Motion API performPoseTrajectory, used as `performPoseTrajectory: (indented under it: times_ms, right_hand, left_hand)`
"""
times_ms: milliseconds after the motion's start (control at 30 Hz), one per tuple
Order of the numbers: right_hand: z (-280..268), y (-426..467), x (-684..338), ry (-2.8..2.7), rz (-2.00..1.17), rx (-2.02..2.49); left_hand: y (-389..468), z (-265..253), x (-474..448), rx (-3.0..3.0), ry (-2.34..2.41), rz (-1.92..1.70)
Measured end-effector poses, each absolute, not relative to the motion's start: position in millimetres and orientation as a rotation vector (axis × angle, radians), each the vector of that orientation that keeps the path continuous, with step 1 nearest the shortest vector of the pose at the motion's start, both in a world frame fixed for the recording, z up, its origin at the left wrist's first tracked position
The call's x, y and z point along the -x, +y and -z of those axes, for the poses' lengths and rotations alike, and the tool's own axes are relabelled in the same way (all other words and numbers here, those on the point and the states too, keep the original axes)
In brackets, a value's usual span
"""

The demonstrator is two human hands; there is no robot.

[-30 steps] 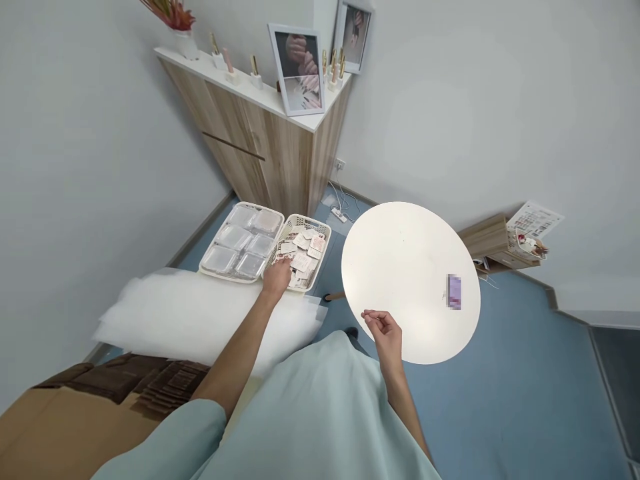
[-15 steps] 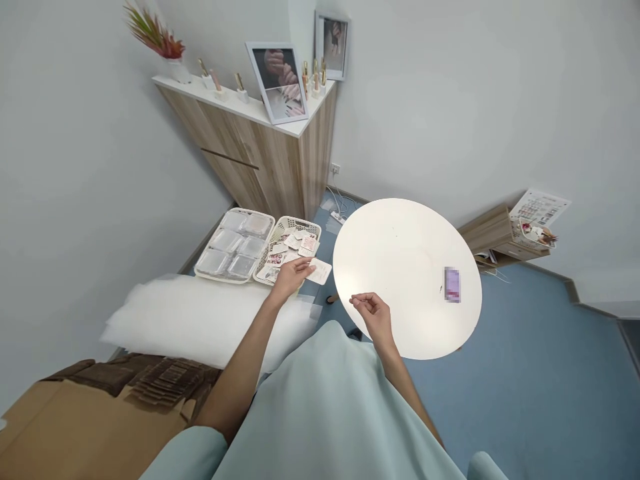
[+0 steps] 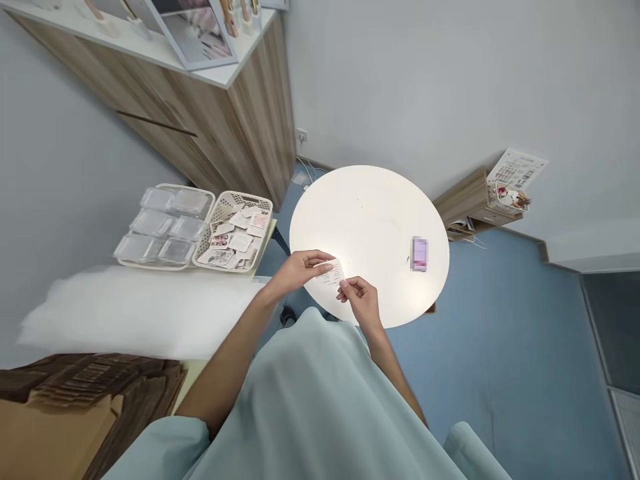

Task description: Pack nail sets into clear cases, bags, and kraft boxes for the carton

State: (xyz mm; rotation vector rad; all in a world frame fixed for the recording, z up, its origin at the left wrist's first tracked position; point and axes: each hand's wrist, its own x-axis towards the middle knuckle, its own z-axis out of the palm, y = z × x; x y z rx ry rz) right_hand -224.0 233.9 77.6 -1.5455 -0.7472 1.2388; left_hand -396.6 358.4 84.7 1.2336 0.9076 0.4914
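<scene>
"White printed card (image 3: 332,274): held where?"

"Over the near left rim of the round worktop (image 3: 370,227), pinched at upper left by the left hand (image 3: 299,269)."

"And the right hand (image 3: 364,303)?"

"Fingers drawn together, thumb at the lower right corner; actual grip impossible to judge, long axis likewise."

No wording can be read. Lines of small dark print stand on the small white paper card (image 3: 335,273) held up near the edge of the round white bench (image 3: 375,207), too small to make out. Print on the loose white paper cards (image 3: 241,241) in the cream plastic basket (image 3: 199,257) and on the white printed sheet (image 3: 517,169) is equally illegible.
</scene>
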Motion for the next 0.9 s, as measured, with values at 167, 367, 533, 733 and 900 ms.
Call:
performPoseTrajectory:
  times_ms: [167,367,533,733,900]
  right_hand:
    - [-78,221,199,-0.587,-1.327,1.439]
    - [-76,216,185,-0.425,-1.548,1.264]
    - [-74,217,184,-0.571,-1.315,1.482]
    - [-84,216,187,-0.890,-0.989,1.690]
    - [-84,218,200,-1.099,-0.910,1.644]
  left_hand:
    - [344,-81,368,-1.006,0.773,-0.486]
    - [330,-75,344,-0.870,0.600,-0.454]
    - [329,-71,338,-0.891,0.709,-0.488]
    - [325,-73,339,-0.889,0.901,-0.569]
    - [318,-72,343,-0.870,0.961,-0.602]
